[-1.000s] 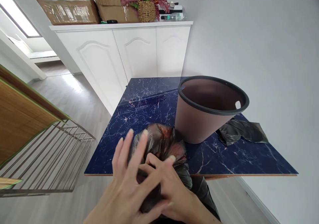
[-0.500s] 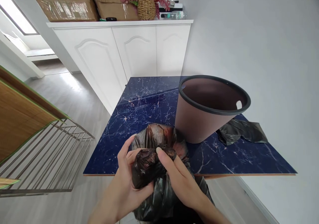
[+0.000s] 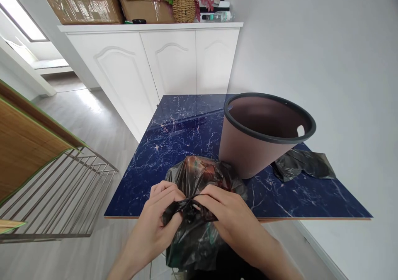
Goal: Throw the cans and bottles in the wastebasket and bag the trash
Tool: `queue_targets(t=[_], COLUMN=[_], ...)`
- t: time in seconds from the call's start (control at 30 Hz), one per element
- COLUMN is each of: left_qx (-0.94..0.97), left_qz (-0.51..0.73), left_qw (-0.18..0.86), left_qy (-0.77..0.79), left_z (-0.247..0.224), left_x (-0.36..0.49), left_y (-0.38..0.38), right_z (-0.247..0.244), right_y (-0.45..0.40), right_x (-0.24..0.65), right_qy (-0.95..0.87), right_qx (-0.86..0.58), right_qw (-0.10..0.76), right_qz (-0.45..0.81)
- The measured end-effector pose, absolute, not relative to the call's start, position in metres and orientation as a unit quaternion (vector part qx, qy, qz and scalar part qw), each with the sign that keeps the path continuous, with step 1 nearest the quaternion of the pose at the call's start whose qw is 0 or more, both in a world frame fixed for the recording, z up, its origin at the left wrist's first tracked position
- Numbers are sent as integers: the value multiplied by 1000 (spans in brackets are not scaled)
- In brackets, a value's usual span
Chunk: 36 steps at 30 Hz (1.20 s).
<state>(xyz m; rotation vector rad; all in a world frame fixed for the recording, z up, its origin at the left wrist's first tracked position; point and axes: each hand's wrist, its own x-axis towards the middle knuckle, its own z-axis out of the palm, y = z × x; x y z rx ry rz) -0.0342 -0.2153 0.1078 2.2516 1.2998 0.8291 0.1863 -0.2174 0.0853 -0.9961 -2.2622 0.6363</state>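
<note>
A filled black plastic bag [image 3: 199, 172] rests on the front edge of the blue marbled table [image 3: 174, 135], with reddish contents showing through. My left hand [image 3: 163, 213] is closed on a twisted part of the bag's top. Opposite it, my right hand [image 3: 222, 211] grips another gathered part, and the plastic crosses in a knot-like twist between them. Behind the bag, to the right, stands an open brownish-pink bin [image 3: 248, 151] with a dark rim. Part of the bag hangs below the table edge.
A flattened black bag [image 3: 303, 164] lies right of the bin. Farther back is a white cabinet [image 3: 175, 62] carrying cardboard boxes [image 3: 90, 8], a flower basket [image 3: 184, 9] and a bottle [image 3: 221, 16]. On the left stands a metal rack [image 3: 71, 193], and a wall rises at right.
The bunched plastic that was cupped in my left hand is now drawn into a thin twist between both hands. My fingers have closed on either side of it.
</note>
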Motion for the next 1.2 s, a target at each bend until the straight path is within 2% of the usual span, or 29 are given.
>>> queue_targets(t=[0.23, 0.43, 0.6, 0.83, 1.07, 1.2], left_qx=[816, 728, 656, 591, 513, 479], left_qz=[317, 317, 345, 394, 489, 502], left_qw=[204, 306, 357, 485, 489, 494], left_qy=[438, 525, 569, 510, 509, 523], left_z=[108, 99, 93, 95, 83, 77], left_x=[-33, -36, -28, -13, -18, -24], left_y=[-217, -218, -207, -194, -191, -190], right_z=[66, 62, 57, 54, 55, 50], right_y=[-216, -211, -212, -214, -215, -223], right_x=[171, 160, 160, 162, 180, 194], right_qy=[-821, -790, -781, -779, -818, -819], right_qx=[-419, -443, -454, -465, -385, -368], right_qw=[386, 422, 426, 421, 426, 439], right_qz=[30, -33, -42, 5, 16, 41])
